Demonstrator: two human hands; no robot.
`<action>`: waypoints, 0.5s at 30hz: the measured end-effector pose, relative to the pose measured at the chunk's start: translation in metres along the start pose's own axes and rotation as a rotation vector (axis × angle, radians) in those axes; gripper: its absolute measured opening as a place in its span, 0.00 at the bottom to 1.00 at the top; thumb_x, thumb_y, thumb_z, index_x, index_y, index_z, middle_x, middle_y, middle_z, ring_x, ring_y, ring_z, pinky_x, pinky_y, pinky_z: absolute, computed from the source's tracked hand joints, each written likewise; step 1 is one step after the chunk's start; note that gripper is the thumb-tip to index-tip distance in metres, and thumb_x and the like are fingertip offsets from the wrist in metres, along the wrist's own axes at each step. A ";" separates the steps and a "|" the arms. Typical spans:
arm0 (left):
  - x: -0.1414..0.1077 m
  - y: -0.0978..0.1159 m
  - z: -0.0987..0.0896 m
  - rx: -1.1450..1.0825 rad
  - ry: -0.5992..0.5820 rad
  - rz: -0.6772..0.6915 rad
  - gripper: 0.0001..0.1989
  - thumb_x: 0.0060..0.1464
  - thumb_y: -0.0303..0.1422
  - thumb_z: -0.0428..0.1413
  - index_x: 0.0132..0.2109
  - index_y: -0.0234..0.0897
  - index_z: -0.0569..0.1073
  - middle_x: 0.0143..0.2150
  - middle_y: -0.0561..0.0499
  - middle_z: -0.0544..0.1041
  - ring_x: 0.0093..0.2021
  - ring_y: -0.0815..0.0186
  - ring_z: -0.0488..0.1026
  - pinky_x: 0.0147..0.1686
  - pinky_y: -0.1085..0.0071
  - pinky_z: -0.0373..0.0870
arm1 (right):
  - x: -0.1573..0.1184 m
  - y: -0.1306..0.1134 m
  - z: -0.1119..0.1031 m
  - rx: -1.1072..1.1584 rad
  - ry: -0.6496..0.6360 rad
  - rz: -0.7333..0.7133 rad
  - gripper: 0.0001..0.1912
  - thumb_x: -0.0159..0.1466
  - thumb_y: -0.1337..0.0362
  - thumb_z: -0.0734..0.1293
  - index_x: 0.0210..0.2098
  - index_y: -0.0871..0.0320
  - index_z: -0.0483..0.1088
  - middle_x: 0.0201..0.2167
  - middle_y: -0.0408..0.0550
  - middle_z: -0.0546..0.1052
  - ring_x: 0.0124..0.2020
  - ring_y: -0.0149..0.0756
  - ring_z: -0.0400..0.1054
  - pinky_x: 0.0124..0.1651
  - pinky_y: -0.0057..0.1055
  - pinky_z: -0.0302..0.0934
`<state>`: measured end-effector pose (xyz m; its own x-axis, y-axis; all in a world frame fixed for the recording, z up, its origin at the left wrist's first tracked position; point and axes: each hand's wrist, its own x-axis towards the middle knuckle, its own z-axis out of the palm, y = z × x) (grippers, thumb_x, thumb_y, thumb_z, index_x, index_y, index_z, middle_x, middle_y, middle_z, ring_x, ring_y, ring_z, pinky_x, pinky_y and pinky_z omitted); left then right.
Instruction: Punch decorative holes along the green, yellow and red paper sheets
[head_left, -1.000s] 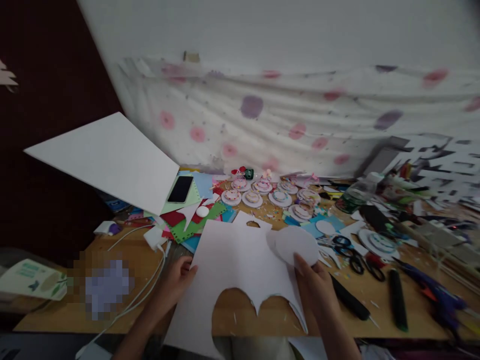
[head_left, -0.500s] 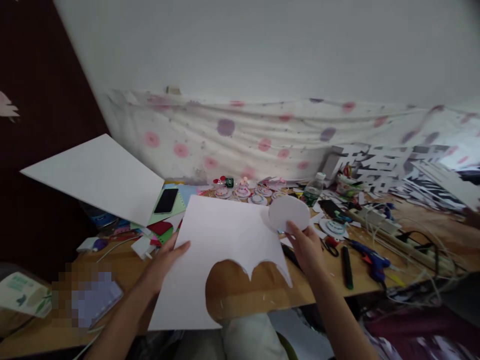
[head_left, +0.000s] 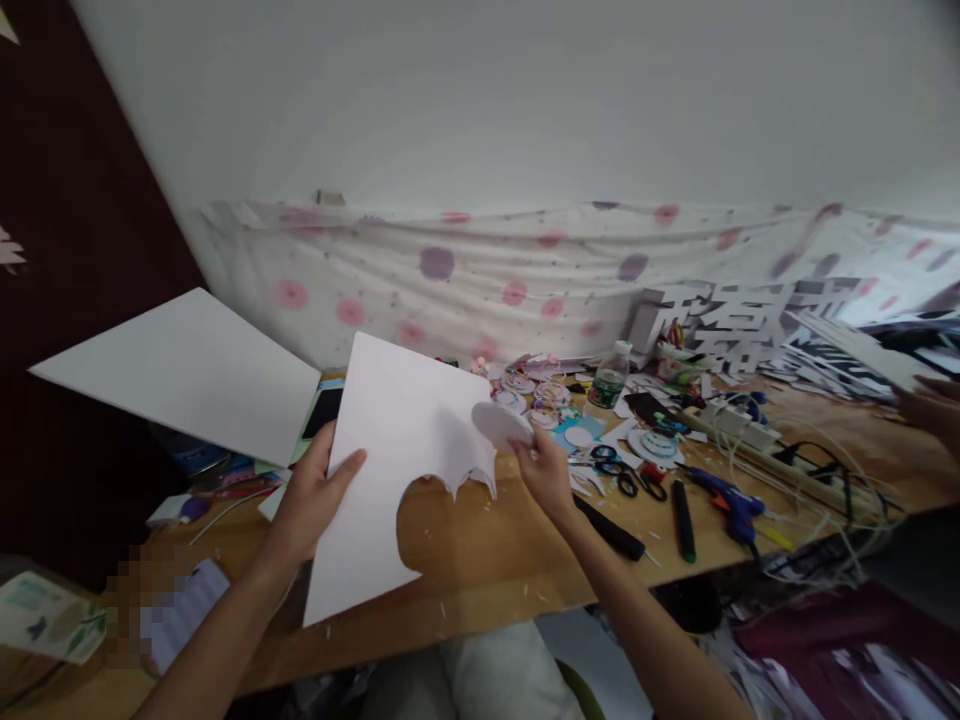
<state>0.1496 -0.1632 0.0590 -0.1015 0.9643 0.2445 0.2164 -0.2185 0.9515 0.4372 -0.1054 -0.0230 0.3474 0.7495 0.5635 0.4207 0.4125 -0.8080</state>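
A white sheet (head_left: 390,430) with rounded cut-outs along its lower right side is gripped at its left edge by my left hand (head_left: 319,490), thumb on top. Between the thumb and fingers of my right hand (head_left: 544,470) is a white disc (head_left: 499,425), tilted and overlapping the sheet's right side. Whether disc and sheet touch cannot be told. Scissors (head_left: 619,465) lie on the table right of my right hand, near a black tube-like object (head_left: 611,527).
A large white board (head_left: 180,370) leans at the left. Along the back of the table (head_left: 480,590) stand a bottle (head_left: 611,375) and small decorated discs (head_left: 551,395). At the right lie a blue glue gun (head_left: 735,505) and a power strip (head_left: 750,435). Another person's hand (head_left: 930,405) holds white pieces.
The sheet has tilted and shifted left and up with my left hand. My right hand has brought the disc leftward, now more edge-on. Scissors and paper pieces on the table have come into sight.
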 end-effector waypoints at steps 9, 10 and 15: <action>-0.004 0.005 -0.003 0.137 0.057 0.068 0.24 0.53 0.43 0.56 0.54 0.37 0.67 0.54 0.46 0.73 0.53 0.52 0.69 0.52 0.62 0.67 | -0.004 -0.011 0.017 -0.029 -0.017 -0.048 0.10 0.59 0.56 0.63 0.34 0.56 0.68 0.29 0.49 0.73 0.32 0.41 0.65 0.37 0.35 0.60; -0.004 0.006 -0.002 0.143 0.067 0.072 0.24 0.53 0.43 0.56 0.55 0.38 0.66 0.54 0.46 0.73 0.53 0.52 0.69 0.52 0.62 0.67 | -0.004 -0.013 0.019 -0.026 -0.024 -0.050 0.10 0.59 0.57 0.64 0.33 0.56 0.69 0.29 0.49 0.73 0.32 0.41 0.65 0.38 0.35 0.60; -0.016 0.010 -0.021 0.268 0.205 0.079 0.23 0.54 0.47 0.55 0.53 0.41 0.68 0.52 0.50 0.74 0.52 0.54 0.69 0.53 0.64 0.66 | 0.008 -0.012 0.021 0.023 -0.069 -0.030 0.11 0.55 0.57 0.67 0.33 0.58 0.71 0.27 0.47 0.74 0.29 0.39 0.66 0.35 0.33 0.61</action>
<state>0.1329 -0.1845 0.0689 -0.2613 0.8899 0.3740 0.4758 -0.2183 0.8520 0.4177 -0.0933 -0.0125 0.2759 0.7701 0.5752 0.4104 0.4468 -0.7950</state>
